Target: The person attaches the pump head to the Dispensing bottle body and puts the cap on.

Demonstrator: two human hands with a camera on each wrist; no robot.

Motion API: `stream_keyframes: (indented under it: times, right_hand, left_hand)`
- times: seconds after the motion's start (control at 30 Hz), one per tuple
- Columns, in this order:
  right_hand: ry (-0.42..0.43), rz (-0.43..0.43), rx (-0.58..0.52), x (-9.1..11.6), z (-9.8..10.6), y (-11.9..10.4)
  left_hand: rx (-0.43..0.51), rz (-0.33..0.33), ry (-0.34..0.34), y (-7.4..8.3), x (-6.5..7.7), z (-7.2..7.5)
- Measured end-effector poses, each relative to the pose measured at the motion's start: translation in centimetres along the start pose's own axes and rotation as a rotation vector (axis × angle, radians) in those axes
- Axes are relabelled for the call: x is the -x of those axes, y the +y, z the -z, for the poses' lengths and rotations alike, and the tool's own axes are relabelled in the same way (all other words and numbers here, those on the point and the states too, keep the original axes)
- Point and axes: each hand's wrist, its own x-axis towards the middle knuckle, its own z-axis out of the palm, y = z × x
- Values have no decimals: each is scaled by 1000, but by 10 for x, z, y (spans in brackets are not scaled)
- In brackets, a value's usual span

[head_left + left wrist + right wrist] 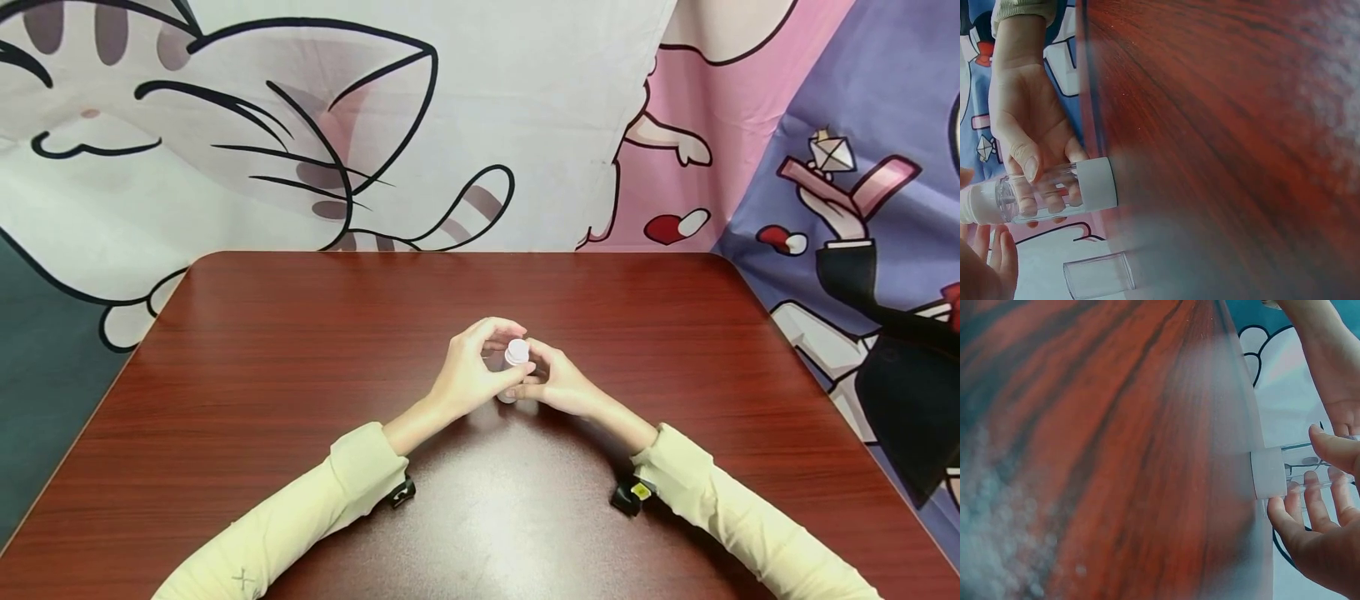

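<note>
A clear bottle with a white base and white top (516, 353) stands upright near the middle of the table. My right hand (562, 385) grips its see-through body (1054, 190), thumb on one side and fingers on the other. Around the white top, my left hand (476, 367) curves its thumb and fingers. The left fingertips come close beside the collar in the left wrist view. Down by the white base (1269, 473) is the right hand's little finger. A clear cylindrical cap (1099, 275) stands on the table beside the bottle, largely hidden behind the left hand in the head view.
The brown wooden table (300, 333) reaches back to a cloth (525, 100) printed with cartoon figures. Small black devices (632, 496) sit at both wrists, below the rolled sleeves.
</note>
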Motion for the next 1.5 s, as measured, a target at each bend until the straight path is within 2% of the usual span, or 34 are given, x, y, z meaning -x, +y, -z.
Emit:
stream_keyframes:
  times: [0.17, 0.4, 0.97, 1.3, 1.5]
  right_hand:
    - [13, 2, -10, -1, -1, 0]
    - [24, -18, -10, -1, -2, 1]
    - [12, -12, -17, -1, 0, 1]
    - [21, -41, 31, -1, 1, 1]
    - [16, -34, 34, 0, 1, 0]
  left_hand:
    - [-24, 40, 38, 0, 0, 1]
    - [-44, 63, 52, -2, 2, 0]
    - [-36, 11, 3, -2, 3, 3]
    - [-19, -29, -45, -4, 4, 3]
    - [-14, -24, -64, -4, 4, 1]
